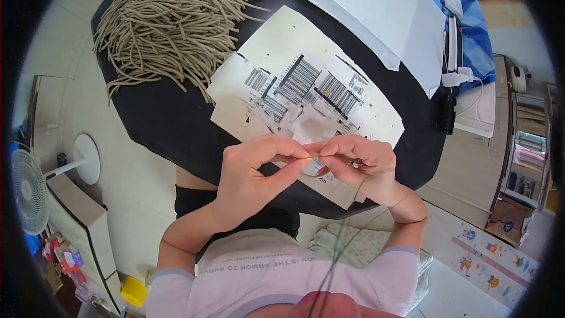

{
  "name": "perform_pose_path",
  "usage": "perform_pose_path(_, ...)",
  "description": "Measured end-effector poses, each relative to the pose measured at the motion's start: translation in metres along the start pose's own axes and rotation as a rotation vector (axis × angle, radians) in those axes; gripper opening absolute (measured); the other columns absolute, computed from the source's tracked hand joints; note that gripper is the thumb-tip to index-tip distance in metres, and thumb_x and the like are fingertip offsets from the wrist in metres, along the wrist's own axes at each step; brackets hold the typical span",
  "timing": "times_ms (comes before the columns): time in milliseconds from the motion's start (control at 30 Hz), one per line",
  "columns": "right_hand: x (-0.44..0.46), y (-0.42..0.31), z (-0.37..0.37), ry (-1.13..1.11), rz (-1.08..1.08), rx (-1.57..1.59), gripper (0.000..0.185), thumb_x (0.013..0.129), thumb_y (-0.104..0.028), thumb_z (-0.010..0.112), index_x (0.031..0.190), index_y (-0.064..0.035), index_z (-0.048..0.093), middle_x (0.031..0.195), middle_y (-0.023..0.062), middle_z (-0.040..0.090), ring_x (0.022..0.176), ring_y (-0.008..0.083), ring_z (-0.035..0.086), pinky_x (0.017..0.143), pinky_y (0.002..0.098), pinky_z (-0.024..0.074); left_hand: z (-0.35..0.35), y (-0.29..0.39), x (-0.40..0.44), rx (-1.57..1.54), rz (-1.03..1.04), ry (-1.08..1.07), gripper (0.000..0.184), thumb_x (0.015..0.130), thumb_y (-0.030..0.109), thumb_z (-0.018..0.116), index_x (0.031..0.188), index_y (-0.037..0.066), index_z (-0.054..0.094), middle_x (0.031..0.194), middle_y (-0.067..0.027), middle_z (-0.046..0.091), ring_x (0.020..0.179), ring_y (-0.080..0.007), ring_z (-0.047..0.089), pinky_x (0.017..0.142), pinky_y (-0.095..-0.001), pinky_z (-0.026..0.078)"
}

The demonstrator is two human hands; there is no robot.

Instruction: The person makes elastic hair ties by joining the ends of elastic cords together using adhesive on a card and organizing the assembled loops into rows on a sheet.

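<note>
Small item [315, 158] in hand, this was held at the near side of a black surface [159, 121], above the lower part of a pale board. That surface was the largest thing in reach and spread beneath everything else on it. Next in size was the pale board [282, 35], lying at a slant near the middle. A tangled heap of beige cords [170, 26] lay beyond it to the left, some of its ends reaching the board's edge. White sheets [382, 17] lay at the far right. Both hands came in over the near edge, the left hand [250, 171] and the right hand [365, 165] almost meeting. Barcode labels [297, 82] overlapped across the board. Thumb and fingers of each hand were closed in a pinch on the item, which was too covered to identify.
</note>
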State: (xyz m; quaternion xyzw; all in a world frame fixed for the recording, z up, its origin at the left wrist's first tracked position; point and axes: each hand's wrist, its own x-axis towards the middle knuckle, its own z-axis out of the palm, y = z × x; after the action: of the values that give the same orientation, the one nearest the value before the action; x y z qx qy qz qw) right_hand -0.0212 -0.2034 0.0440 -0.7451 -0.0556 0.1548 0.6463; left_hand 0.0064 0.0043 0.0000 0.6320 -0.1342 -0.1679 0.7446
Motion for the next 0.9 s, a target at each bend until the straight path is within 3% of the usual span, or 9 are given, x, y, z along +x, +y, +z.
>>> perform_pose_path(167, 0.001, 0.000, 0.001, 0.001, 0.008, -0.009, 0.014, 0.093, 0.002, 0.060, 0.107, 0.0046, 0.063, 0.114, 0.0107, 0.069, 0.091, 0.0116, 0.068, 0.078, 0.0259, 0.0586, 0.001, 0.000, 0.000, 0.004, 0.014, 0.024, 0.010, 0.082, -0.004, 0.070, 0.092, -0.003, 0.069, 0.091, -0.0092, 0.072, 0.078, -0.0133, 0.070, 0.069, -0.0235, 0.055)
perform_pose_path(267, 0.000, 0.003, 0.001, 0.006, -0.007, -0.046, 0.013, 0.093, 0.002, 0.060, 0.106, 0.0051, 0.062, 0.112, 0.0103, 0.070, 0.089, 0.0111, 0.068, 0.077, 0.0254, 0.0587, -0.002, 0.003, -0.001, 0.012, -0.038, -0.036, 0.013, 0.084, -0.008, 0.067, 0.097, -0.005, 0.069, 0.099, -0.0105, 0.068, 0.089, -0.0134, 0.067, 0.081, -0.0246, 0.054)
perform_pose_path(367, -0.001, 0.005, 0.002, 0.026, -0.005, -0.067, 0.012, 0.094, 0.002, 0.059, 0.105, 0.0049, 0.062, 0.111, 0.0098, 0.070, 0.087, 0.0104, 0.068, 0.076, 0.0251, 0.0588, -0.003, 0.001, 0.000, 0.001, -0.025, -0.045, 0.013, 0.084, -0.008, 0.067, 0.097, -0.005, 0.069, 0.099, -0.0102, 0.068, 0.088, -0.0133, 0.067, 0.080, -0.0247, 0.054)
perform_pose_path(467, -0.001, 0.006, 0.004, 0.040, 0.002, -0.039, 0.012, 0.094, 0.002, 0.059, 0.105, 0.0046, 0.062, 0.111, 0.0093, 0.071, 0.086, 0.0099, 0.068, 0.076, 0.0249, 0.0589, 0.001, -0.001, 0.001, 0.013, 0.035, 0.025, 0.010, 0.082, -0.004, 0.069, 0.092, -0.003, 0.069, 0.091, -0.0092, 0.072, 0.079, -0.0135, 0.071, 0.071, -0.0237, 0.055)
perform_pose_path(733, 0.002, 0.004, 0.007, 0.066, -0.040, -0.052, 0.015, 0.093, 0.002, 0.061, 0.107, 0.0038, 0.063, 0.109, 0.0086, 0.071, 0.084, 0.0083, 0.067, 0.074, 0.0242, 0.0584, 0.000, 0.002, -0.001, -0.044, 0.005, 0.012, 0.013, 0.084, -0.006, 0.068, 0.097, -0.004, 0.067, 0.097, -0.0091, 0.068, 0.088, -0.0131, 0.067, 0.078, -0.0243, 0.055)
perform_pose_path(833, 0.002, -0.015, 0.003, -0.015, -0.014, -0.224, 0.012, 0.098, 0.004, 0.051, 0.107, 0.0058, 0.059, 0.114, 0.0178, 0.068, 0.097, 0.0181, 0.067, 0.081, 0.0315, 0.0581, -0.002, 0.005, -0.002, -0.157, 0.003, -0.002, 0.013, 0.087, -0.004, 0.067, 0.099, -0.004, 0.065, 0.100, -0.0079, 0.066, 0.092, -0.0137, 0.066, 0.082, -0.0259, 0.054)
perform_pose_path(900, 0.005, -0.023, 0.002, 0.060, -0.271, -0.344, 0.012, 0.099, -0.001, 0.051, 0.107, 0.0047, 0.059, 0.115, 0.0182, 0.067, 0.097, 0.0182, 0.066, 0.082, 0.0325, 0.0568, -0.004, 0.007, -0.002, -0.270, 0.016, -0.023, 0.011, 0.088, -0.003, 0.066, 0.099, -0.003, 0.064, 0.102, -0.0067, 0.063, 0.095, -0.0135, 0.064, 0.084, -0.0269, 0.053)
